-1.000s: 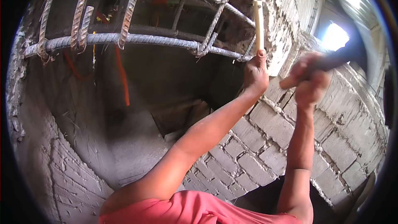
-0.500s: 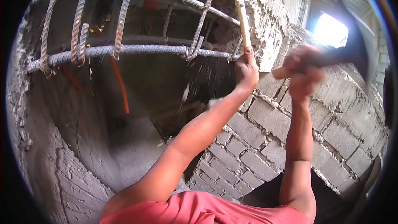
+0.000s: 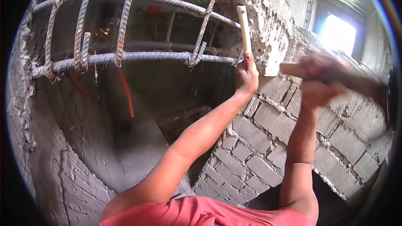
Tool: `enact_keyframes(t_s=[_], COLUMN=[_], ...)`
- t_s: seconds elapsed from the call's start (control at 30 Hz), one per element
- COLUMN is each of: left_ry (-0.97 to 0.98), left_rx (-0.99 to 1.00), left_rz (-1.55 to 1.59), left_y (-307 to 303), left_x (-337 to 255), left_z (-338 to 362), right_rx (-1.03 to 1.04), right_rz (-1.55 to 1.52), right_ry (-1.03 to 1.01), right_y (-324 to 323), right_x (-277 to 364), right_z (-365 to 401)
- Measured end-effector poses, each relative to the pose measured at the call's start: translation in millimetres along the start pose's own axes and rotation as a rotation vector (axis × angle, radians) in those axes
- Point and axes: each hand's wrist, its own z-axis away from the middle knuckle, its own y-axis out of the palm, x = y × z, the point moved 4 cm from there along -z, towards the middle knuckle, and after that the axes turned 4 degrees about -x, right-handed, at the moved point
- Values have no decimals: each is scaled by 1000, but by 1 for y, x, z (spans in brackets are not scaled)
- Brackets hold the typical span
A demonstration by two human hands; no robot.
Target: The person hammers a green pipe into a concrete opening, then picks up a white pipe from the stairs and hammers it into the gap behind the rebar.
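Note:
My left hand (image 3: 247, 75) is closed on the lower end of a pale wooden piece (image 3: 244, 29), which stands nearly upright against the rough concrete edge (image 3: 268, 37). To the right, my right hand (image 3: 321, 77) is wrapped round the wooden handle of a hammer-like tool (image 3: 356, 81). Its handle end points left and its dark head, at the right edge of the view, is smeared by motion. Beside my left hand ends a horizontal steel bar (image 3: 159, 55).
Several ribbed steel bars (image 3: 124, 21) cross the opening at the upper left. An orange tube (image 3: 125, 90) hangs below them. A block wall (image 3: 272, 121) stands at the right, with a bright window (image 3: 339, 33) behind. Rough plaster (image 3: 79, 180) covers the lower left.
The tool in my right hand has swung down and to the right, its head now lower. My left hand keeps its hold on the wooden piece, slightly lower in view.

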Motion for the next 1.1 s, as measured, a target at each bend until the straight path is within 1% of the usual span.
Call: enact_keyframes(t_s=[0.03,0.07,0.13,0.17,0.2,0.23,0.27,0.3,0.33,0.37,0.4,0.47,0.5,0.57,0.6,0.63,0.67,0.7,0.73,0.8,0.83,0.87,0.9,0.93,0.97,1.0,1.07,1.1], left_ry=[-24,-49,-28,-34,-38,1,-1,-3,-18,-18,-79,3,12,-80,-86,-63,-41,-125,-92,-191,-115,-112,-147,-174,-186,-188,-181,-172], left_rx=[-22,-43,-37,-22,-13,-48,-47,-68,-91,-52,-86,-44,-49,-35,-32,-31,-37,-62,-89,-57,-85,-85,-40,7,-12,-11,-8,7], left_rz=[-8,-16,-43,-47,-52,-181,-190,-188,-199,-118,-98,-19,-16,-58,-54,-108,-162,-239,-258,-94,-131,-132,-77,-18,49,46,78,0], left_y=[1,2,2,0,-2,-5,-9,-6,-7,-6,-3,0,-1,1,2,3,3,-2,1,9,7,7,8,11,14,14,14,13], left_x=[-1,-6,-8,-11,-15,-15,-14,-14,-10,-7,-2,-3,-5,-11,-18,-27,-32,-17,-31,-32,-15,-17,-21,-26,-28,-26,-24,-22], left_z=[2,5,2,4,7,9,12,6,4,5,5,5,4,11,14,16,18,12,17,19,13,12,16,18,18,16,16,16], right_rx=[-1,9,29,258,348,321,340,305,264,231,200,398,403,145,16,394,449,408,440,314,241,191,94,25,-44,50,53,139], right_rz=[-8,-68,-169,553,647,601,551,537,515,426,341,363,357,80,-52,730,795,781,787,590,538,325,240,194,-295,-292,-304,276], right_ry=[-10,-149,-422,-432,-218,505,351,245,158,183,190,-239,-246,-345,-390,-273,-127,410,387,235,165,100,-1,-305,-255,-187,-400,-438], right_y=[5,15,26,8,-1,4,2,3,10,11,11,16,23,38,37,0,5,17,20,27,22,19,27,26,32,15,20,-2], right_x=[-4,-2,4,-39,-86,-102,-98,-88,-64,-47,-31,20,16,16,14,-46,-79,-80,-74,-57,-49,-32,-3,19,35,45,23,-31], right_z=[-2,-3,2,15,30,36,35,27,22,26,18,-10,-10,-1,7,27,37,35,35,39,37,28,10,-4,-8,-5,-4,19])
